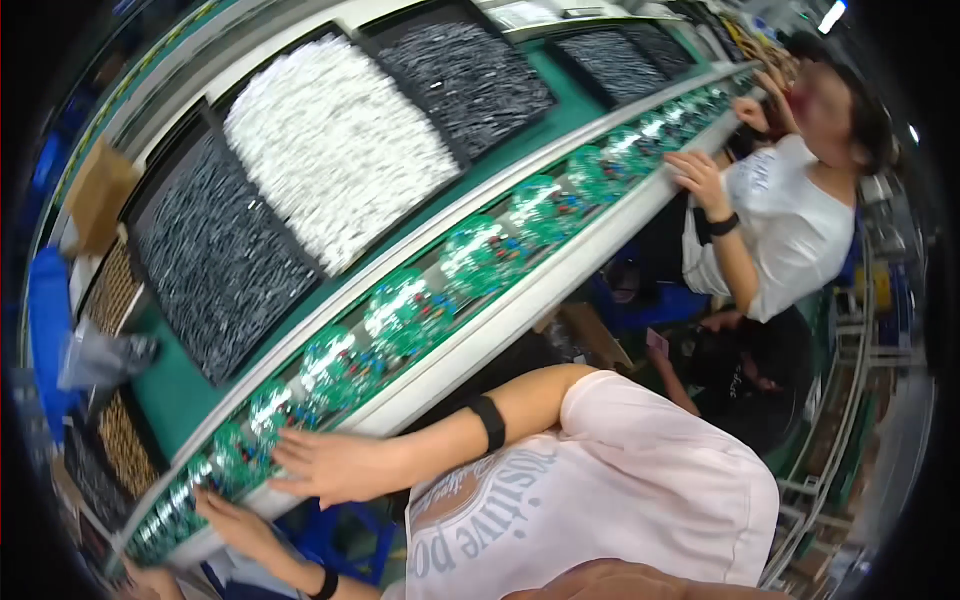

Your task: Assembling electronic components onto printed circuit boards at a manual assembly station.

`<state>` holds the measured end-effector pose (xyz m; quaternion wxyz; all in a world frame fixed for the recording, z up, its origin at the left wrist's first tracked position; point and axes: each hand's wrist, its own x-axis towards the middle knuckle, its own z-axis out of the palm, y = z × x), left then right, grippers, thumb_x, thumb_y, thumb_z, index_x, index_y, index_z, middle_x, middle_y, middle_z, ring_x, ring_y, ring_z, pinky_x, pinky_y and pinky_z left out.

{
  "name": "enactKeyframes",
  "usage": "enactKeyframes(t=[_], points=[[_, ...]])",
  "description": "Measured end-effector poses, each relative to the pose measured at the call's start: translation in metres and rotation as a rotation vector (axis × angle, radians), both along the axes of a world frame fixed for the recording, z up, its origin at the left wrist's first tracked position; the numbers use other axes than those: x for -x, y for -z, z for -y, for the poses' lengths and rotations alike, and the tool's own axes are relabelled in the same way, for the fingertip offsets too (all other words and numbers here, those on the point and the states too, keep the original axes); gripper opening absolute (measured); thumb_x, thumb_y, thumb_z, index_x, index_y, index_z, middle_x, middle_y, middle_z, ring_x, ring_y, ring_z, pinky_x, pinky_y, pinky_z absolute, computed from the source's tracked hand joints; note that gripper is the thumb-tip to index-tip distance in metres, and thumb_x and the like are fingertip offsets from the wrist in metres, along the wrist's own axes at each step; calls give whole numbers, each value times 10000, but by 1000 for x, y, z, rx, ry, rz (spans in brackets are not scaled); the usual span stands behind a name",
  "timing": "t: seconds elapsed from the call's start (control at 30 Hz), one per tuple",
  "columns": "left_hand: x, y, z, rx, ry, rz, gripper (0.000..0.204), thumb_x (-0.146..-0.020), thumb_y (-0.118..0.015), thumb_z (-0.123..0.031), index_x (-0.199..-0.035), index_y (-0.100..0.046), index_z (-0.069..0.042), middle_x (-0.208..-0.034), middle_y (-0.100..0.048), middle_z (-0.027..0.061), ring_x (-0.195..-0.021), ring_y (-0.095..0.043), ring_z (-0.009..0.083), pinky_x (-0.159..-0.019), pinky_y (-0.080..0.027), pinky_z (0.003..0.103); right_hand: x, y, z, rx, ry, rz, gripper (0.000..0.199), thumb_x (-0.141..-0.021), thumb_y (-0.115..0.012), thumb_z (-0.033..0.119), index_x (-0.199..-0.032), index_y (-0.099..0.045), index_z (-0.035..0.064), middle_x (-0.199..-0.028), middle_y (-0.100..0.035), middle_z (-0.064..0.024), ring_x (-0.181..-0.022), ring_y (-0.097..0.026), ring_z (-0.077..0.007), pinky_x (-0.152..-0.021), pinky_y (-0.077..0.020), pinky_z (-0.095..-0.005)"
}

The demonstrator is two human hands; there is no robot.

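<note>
A long row of green circuit boards (400,315) with small red and blue parts lies in a narrow white-edged channel (480,345) that slants across the view. Over the near edge of that channel reaches my right hand (335,467), its fingers stretched toward the boards and nothing visibly held. Lower and further left, my left hand (238,525) has its fingers extended at the same edge, close to the boards. Both hands look slightly blurred. Whether any fingertip touches a board, I cannot tell.
Beyond the channel stand trays of dark small parts (220,260) and a tray heaped with white parts (335,150). A cardboard box (100,195) is at far left. A co-worker in white (790,215) reaches to the channel at right; another co-worker's hand (152,580) shows at lower left.
</note>
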<state>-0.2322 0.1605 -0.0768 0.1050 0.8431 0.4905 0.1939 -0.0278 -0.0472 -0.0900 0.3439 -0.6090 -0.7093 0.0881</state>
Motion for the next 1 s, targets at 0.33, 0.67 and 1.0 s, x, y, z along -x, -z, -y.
enactKeyframes(t=[0.33,0.67,1.0], points=[[-44,-14,36,11,124,28,399,-1133,-360,-217,-1401,-477,54,-1455,-525,269,-1324,-534,412,-1062,-468,437,-28,-2,33,-51,77,84,785,-911,-672,445,-1491,-389,-3,-1412,-522,-274,-1350,-495,-401,-1236,-235,-523],[-70,-30,96,94,188,9,376,-1109,-406,-178,-1396,-498,47,-1455,-532,264,-1332,-530,412,-1099,-416,436,-70,-22,89,-35,123,41,766,-782,-809,398,-1381,-522,16,-1279,-584,-183,-1239,-547,-340,-1169,-347,-492],[-124,-18,140,133,422,153,83,-984,-544,12,-1064,-549,31,-1457,-497,319,-1287,-529,494,-1059,-443,467,-118,-42,147,218,257,155,718,-805,-791,372,-1410,-553,67,-1379,-585,-149,-1279,-565,-290,-1131,-392,-493]])
